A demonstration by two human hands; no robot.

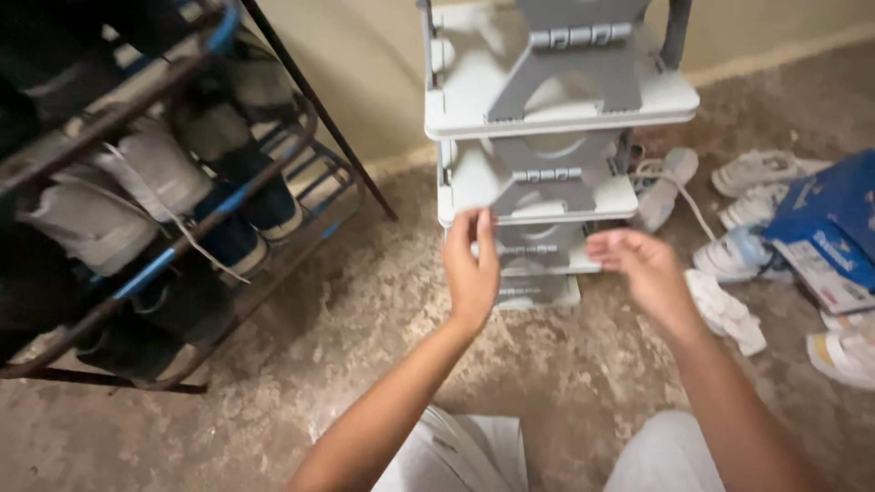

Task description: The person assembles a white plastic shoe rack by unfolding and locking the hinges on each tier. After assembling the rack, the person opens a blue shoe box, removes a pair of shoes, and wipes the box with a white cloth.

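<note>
From the head camera I see my left hand [471, 269] raised before the grey plastic tiered rack [547, 155], fingers [480, 228] loosely curled beside its third shelf, holding nothing. My right hand [643, 264] hovers near, fingers spread. The rack's shelves look bare. At left, a metal shoe rack [173, 246] holds shoes; at right, white sneakers [756, 173] and a blue box [834, 228] lie on the floor.

We see dim, warm light, soft blur on both hands [469, 273], perhaps motion, and dark left-side shadows.
</note>
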